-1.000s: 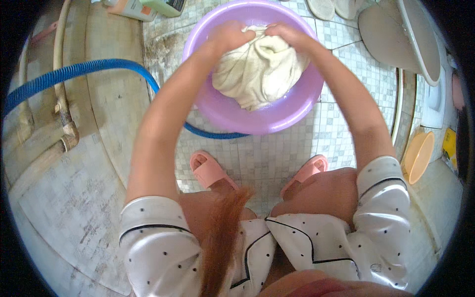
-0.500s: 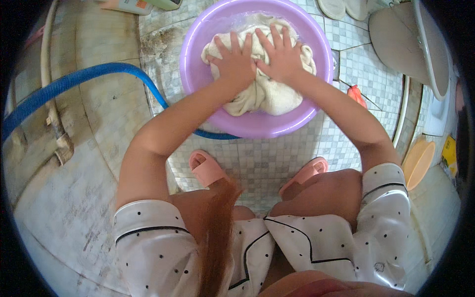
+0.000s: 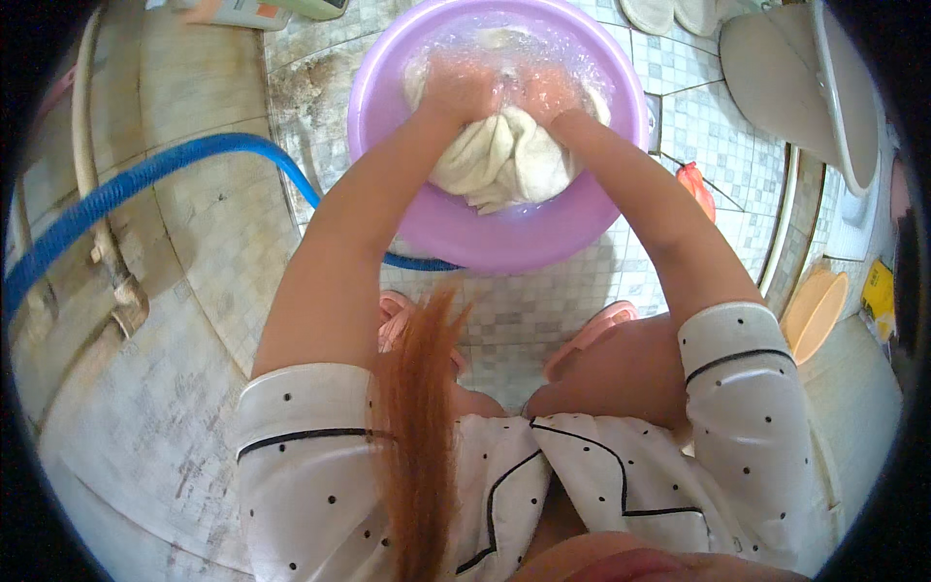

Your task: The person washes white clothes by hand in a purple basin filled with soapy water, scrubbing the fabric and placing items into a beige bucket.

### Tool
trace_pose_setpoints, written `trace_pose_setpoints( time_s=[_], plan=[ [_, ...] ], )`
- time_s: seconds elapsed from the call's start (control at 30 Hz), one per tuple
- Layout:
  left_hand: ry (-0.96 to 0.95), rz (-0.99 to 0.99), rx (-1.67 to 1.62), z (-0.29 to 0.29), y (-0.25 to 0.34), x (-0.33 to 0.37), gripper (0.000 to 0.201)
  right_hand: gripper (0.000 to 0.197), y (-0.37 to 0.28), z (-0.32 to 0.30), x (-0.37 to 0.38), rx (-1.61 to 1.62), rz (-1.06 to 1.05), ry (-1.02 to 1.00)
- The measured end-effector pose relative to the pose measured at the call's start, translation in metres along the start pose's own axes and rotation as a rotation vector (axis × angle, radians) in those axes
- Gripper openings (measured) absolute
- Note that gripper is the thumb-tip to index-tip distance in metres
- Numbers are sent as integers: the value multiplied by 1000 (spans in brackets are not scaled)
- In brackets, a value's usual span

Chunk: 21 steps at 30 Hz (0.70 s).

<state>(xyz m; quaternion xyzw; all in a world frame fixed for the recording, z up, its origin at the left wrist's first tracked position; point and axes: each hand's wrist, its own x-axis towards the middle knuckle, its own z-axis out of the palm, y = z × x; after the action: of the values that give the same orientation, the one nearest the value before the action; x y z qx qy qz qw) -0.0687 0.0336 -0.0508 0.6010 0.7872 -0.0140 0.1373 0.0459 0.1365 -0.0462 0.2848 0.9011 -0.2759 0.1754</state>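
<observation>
A round purple basin (image 3: 529, 250) on the floor holds water and a bunched cream-white cloth (image 3: 514, 155). My left hand (image 3: 465, 89) is down in the bubbly water, pushed against the far part of the cloth. Close beside it on the right, my right hand (image 3: 548, 92) is sunk in the same way. Splashing water and bubbles blur the fingers of both hands, so their shape cannot be made out. The near part of the cloth bulges up in folds between my wrists.
A blue hose (image 3: 175, 158) curves in from the left and runs behind the basin's near side. Bottles (image 3: 242, 12) stand at the far left, a grey-beige bucket (image 3: 776, 82) at the far right. A red bag-like item (image 3: 695, 191) and an orange basin (image 3: 815, 315) lie to the right.
Both hands, spread flat on top of the cloth before, have pressed down into the water. The cloth's far part has sunk, and bubbles and splashes have risen around the hands.
</observation>
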Motion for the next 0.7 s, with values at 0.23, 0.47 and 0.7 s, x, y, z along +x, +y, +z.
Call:
trace_pose_setpoints(
  time_s=[0.23,0.47,0.7],
  plan=[
    [-51,-238,-375,-40,4,2,41,43,19,-24,-11,640,-7,156],
    [65,24,-931,-132,6,-43,27,12,-25,-110,-83,717,-303,149],
    [187,344,-400,-136,8,-95,24,36,-30,-97,-115,168,-607,237]
  ],
)
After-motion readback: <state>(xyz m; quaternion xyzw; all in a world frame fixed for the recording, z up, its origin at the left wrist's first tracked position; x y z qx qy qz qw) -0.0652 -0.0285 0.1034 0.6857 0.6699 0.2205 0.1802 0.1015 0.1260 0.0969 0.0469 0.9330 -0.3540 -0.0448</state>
